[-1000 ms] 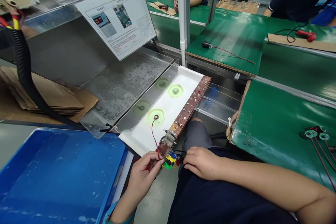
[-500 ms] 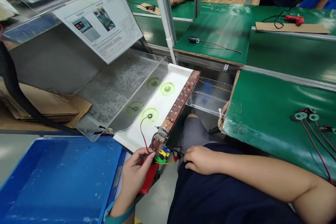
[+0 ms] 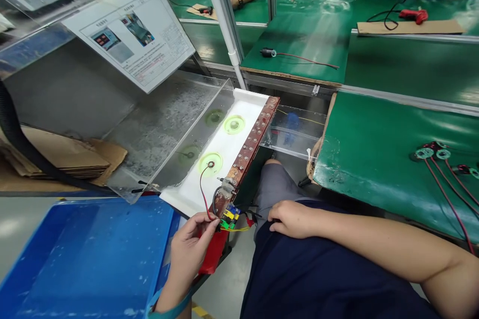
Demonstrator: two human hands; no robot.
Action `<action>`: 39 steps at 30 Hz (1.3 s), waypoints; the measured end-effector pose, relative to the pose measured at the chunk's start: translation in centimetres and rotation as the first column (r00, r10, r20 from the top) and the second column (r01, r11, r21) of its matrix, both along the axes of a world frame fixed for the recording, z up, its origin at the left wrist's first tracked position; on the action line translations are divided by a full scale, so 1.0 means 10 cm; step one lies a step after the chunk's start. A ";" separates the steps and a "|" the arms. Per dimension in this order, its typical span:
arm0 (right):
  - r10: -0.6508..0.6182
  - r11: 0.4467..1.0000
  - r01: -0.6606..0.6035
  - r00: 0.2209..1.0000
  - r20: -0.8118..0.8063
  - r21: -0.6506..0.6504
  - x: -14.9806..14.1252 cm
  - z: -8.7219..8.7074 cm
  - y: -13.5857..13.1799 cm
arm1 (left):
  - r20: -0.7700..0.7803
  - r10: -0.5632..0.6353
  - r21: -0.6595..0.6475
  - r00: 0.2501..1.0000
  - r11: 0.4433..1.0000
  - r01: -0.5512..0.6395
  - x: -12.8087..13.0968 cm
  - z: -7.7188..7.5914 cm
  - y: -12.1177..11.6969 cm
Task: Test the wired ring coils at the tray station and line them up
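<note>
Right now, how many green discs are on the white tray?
2: one round green disc at the far end of the white tray, another nearer, with a red wire. Dim shapes beside them are reflections.

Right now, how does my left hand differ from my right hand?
Your left hand pinches a red wire in its fingertips, while your right hand holds nothing and lies relaxed, back up. The left is raised beside the white tray; the right rests over dark clothing. A teal band circles the left wrist; the right shows none. Both are bare and near the yellow-and-green connector block.
</note>
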State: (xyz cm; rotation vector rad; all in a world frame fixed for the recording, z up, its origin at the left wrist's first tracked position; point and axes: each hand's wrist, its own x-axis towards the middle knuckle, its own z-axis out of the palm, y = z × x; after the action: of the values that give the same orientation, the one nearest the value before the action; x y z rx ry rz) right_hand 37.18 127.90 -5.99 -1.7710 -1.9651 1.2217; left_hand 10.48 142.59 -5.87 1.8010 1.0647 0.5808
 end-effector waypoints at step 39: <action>-0.257 0.966 0.257 0.966 -0.023 -0.023 0.38 -0.21 -0.21 | -0.135 -0.198 0.488 0.971 0.839 0.239 0.22 0.18 -0.06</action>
State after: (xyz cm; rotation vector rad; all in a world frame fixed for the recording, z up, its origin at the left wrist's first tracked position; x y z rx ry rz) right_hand 40.98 125.79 -8.11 -1.9362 -1.6500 1.1729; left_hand 12.65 141.98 -4.07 2.3839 0.7800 0.6936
